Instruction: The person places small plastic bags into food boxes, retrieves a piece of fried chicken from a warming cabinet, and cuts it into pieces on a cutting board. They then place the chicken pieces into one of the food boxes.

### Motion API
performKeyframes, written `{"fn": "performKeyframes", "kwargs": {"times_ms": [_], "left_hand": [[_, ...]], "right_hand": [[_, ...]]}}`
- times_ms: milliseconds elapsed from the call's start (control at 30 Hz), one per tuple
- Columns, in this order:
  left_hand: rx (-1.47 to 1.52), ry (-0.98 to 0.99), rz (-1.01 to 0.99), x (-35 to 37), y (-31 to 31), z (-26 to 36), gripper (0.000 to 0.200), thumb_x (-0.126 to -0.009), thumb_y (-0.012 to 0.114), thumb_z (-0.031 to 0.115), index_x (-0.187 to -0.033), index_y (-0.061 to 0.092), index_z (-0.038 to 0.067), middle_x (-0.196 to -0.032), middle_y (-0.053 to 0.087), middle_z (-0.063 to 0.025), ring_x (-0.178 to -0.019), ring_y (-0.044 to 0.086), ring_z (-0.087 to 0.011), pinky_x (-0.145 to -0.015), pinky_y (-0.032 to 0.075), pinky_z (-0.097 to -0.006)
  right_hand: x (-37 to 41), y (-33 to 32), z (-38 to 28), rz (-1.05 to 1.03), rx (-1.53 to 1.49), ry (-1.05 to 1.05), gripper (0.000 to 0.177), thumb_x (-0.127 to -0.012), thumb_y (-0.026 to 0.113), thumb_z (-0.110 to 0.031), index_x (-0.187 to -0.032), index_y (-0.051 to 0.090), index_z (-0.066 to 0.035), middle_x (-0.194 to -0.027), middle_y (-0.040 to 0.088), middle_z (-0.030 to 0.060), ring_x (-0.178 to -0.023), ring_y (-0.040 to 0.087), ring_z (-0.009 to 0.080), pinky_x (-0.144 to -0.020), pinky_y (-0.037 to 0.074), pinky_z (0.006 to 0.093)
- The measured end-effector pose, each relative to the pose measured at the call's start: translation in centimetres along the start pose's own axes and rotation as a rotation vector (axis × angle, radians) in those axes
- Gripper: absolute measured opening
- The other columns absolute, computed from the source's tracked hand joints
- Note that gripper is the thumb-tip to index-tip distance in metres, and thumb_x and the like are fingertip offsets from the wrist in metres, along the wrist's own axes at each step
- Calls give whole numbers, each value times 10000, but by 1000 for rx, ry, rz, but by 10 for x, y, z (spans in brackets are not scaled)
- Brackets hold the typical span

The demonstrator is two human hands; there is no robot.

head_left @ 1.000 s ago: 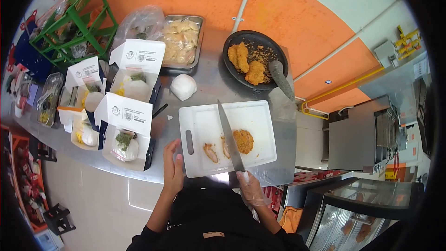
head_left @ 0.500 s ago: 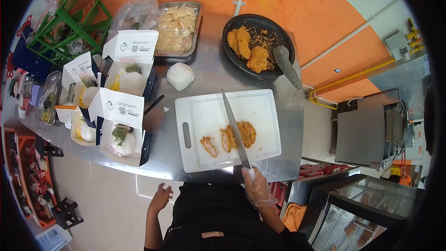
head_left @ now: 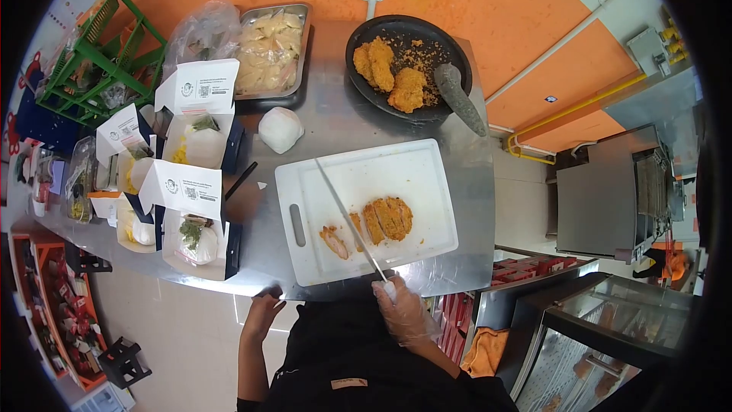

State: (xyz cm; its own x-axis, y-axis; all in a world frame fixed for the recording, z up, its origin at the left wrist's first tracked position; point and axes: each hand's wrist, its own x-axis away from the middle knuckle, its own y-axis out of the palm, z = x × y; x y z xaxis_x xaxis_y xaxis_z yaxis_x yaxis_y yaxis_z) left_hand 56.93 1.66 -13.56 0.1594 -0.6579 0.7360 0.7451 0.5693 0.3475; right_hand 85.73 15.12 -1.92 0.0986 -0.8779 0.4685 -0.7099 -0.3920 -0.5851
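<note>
My right hand (head_left: 402,311), in a clear plastic glove, grips the handle of a long knife (head_left: 347,215) whose blade lies across the white cutting board (head_left: 412,172). A breaded fried cutlet (head_left: 385,219) sits on the board, sliced into strips, with cut pieces (head_left: 333,241) to its left beside the blade. My left hand (head_left: 263,311) rests at the near edge of the steel counter (head_left: 339,122), fingers apart, holding nothing.
A black pan (head_left: 446,52) with more breaded cutlets (head_left: 390,75) and a grey pestle (head_left: 460,96) stands behind the board. A steel tray of pale food (head_left: 267,49), a white wrapped ball (head_left: 280,129) and several open white meal boxes (head_left: 191,183) fill the left. A green rack (head_left: 99,61) is far left.
The knife has shifted left across the cutlet and more slices lie cut. My left hand left the board, dropped below the counter, then came back up to its near edge.
</note>
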Motion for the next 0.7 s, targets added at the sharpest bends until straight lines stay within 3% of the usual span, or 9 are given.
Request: {"fn": "performKeyframes", "kwargs": {"times_ms": [133,233,333,467,533,633,700], "left_hand": [[48,-19,6,4,16,11,116,-861,502,87,-754,514,41,-932,474,-43,-963,514,-182,-1059,363,-489],[70,1,-73,0,8,6,90,-849,511,78,-767,514,41,-916,479,-47,-955,521,-186,-1057,366,-486],[41,8,-96,-4,8,5,74,-868,544,130,-808,561,91,-926,573,-20,-936,552,-167,-1043,358,-496],[68,-14,-92,-5,7,6,55,-851,539,111,-805,559,89,-942,568,-25,-961,542,-172,-1042,359,-489],[60,-44,-110,-8,3,5,52,-838,537,97,-794,560,81,-970,568,-36,-1005,531,-177,-1043,356,-488],[54,-57,-128,-8,4,7,39,-824,537,85,-802,567,71,-1000,565,-38,-1032,522,-178,-1044,352,-491],[48,-66,-127,-7,5,10,38,-817,537,77,-797,567,69,-1006,564,-36,-1029,524,-181,-1045,351,-493]], "right_hand": [[0,-8,-1,50,95,119,343,-923,517,-402,-1036,557,-81,-765,633,242,-727,611,456,-629,463,524],[-1,-13,3,89,137,99,378,-930,507,-380,-1148,530,-72,-808,642,242,-751,618,444,-641,478,520],[-2,-12,-1,59,234,97,363,-928,513,-375,-1129,533,-74,-835,645,237,-768,622,433,-638,480,517],[4,-3,-9,105,247,42,332,-921,527,-375,-1064,538,-76,-809,640,215,-735,623,417,-616,484,501],[5,4,-3,189,211,-119,310,-912,546,-378,-983,536,-77,-758,623,189,-686,618,403,-593,487,482],[7,4,-5,158,200,-104,300,-907,558,-376,-932,532,-78,-725,606,170,-653,613,388,-571,486,474],[9,-1,-12,120,177,-100,314,-913,553,-361,-1012,535,-64,-766,623,195,-697,621,405,-596,489,483]]}}
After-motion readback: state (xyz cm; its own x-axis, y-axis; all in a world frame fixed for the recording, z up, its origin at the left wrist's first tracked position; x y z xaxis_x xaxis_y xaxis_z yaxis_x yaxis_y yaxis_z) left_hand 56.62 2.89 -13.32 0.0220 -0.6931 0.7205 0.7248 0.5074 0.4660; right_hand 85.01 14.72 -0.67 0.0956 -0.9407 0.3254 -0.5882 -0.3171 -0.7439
